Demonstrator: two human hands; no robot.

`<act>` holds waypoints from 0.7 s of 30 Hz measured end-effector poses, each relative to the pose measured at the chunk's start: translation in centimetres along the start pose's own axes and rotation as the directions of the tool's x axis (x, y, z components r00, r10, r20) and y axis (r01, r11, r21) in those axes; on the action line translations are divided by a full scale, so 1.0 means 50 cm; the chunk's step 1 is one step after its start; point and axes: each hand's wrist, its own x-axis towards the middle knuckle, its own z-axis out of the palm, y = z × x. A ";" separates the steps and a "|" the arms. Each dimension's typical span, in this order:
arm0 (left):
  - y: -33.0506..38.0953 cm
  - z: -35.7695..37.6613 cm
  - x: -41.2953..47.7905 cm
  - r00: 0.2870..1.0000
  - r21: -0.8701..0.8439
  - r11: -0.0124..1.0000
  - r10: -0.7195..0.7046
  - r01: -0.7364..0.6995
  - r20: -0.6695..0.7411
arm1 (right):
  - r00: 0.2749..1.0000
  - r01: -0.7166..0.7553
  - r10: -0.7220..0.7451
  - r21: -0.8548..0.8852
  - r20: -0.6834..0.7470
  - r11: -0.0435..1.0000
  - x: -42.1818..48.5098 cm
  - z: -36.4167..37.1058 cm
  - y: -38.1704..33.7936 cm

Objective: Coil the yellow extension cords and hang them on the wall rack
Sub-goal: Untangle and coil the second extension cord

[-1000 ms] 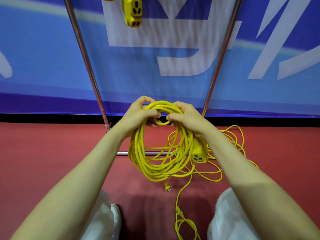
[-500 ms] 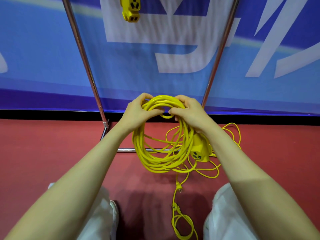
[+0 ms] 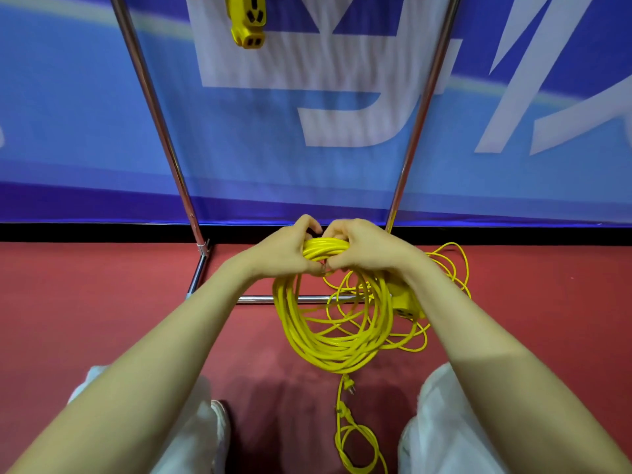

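A red floor (image 3: pixel 85 319) is filling the lower half of the view. A blue banner (image 3: pixel 68 114) with large white characters is standing along its far edge, above a black strip. A metal rack (image 3: pixel 150 97) is standing in front of the banner, its two poles rising out of view and its base bar lying on the floor. A yellow socket block (image 3: pixel 247 20) is hanging at the top, between the poles. White-trousered knees (image 3: pixel 191 422) are showing at the lower edge.

The left hand (image 3: pixel 284 251) and the right hand (image 3: pixel 366 248) are gripping the top of the yellow coil (image 3: pixel 335 350) side by side. The fingers (image 3: pixel 307 223) of both are curling over the bundle, and the thumbs are meeting beneath it. The coil is hanging from the hands in front of the base bar, with its plug (image 3: pixel 349 384) dangling below. A second socket block (image 3: pixel 407 304) is showing just under the right wrist. Loose cord (image 3: pixel 458 268) is lying on the floor at the right.

Compared with half a second ago, the hands are sitting closer together. The small loop then open between them is now closed up, and the top strands are being squeezed into a tight bundle.
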 end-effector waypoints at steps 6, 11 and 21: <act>0.019 -0.014 -0.009 0.999 -0.353 0.935 -0.015 0.029 0.041 | 0.999 0.038 -0.036 0.260 -0.015 0.965 -0.001 -0.009 0.013; 0.010 -0.025 -0.014 1.000 -0.461 0.887 -0.008 -0.002 -0.020 | 0.994 0.093 -0.082 0.189 -0.069 0.977 0.011 -0.006 0.026; -0.015 -0.060 -0.022 0.942 -0.616 0.787 -0.184 -0.030 -0.280 | 0.967 0.061 0.021 0.311 -0.253 0.948 0.032 0.022 0.092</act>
